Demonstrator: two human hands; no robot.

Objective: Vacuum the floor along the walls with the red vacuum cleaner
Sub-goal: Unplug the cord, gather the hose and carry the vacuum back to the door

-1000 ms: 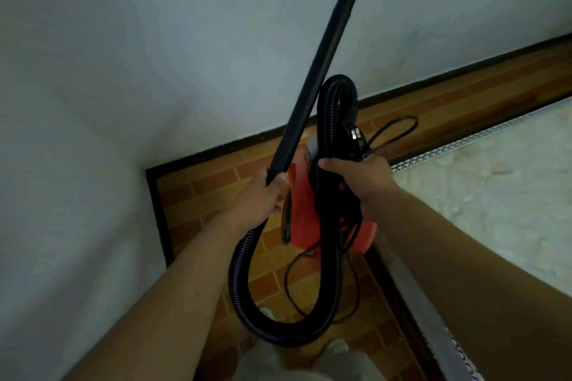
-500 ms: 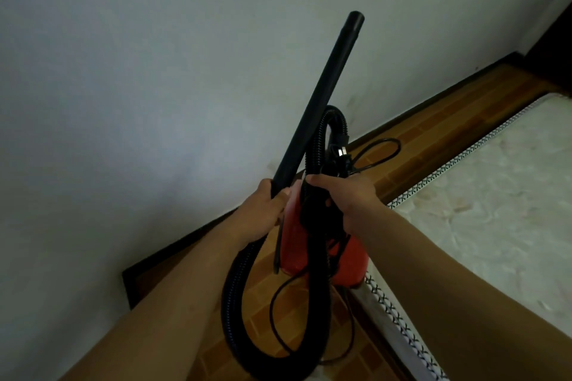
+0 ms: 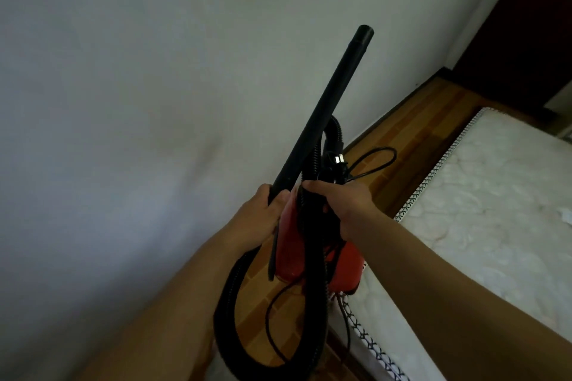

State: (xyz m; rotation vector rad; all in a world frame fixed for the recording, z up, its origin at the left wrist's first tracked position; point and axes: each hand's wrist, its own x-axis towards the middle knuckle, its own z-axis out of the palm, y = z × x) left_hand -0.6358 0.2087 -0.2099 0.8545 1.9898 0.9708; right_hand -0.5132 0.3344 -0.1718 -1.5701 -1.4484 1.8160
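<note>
Left hand (image 3: 263, 213) grips black wand (image 3: 325, 111), right hand (image 3: 343, 204) holds red vacuum cleaner (image 3: 289, 244) above floor (image 3: 411, 130)

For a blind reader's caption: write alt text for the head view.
A person's left hand grips the base of a black wand that points upward, while the right hand holds a red vacuum cleaner by its top, its ribbed hose looping below. Beneath lies a strip of brown tiled floor between a white wall and a mattress.

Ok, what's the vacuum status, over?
Left hand grips the long black plastic wand, tip pointing up. Right hand holds the red vacuum cleaner. White quilted mattress close alongside.
</note>
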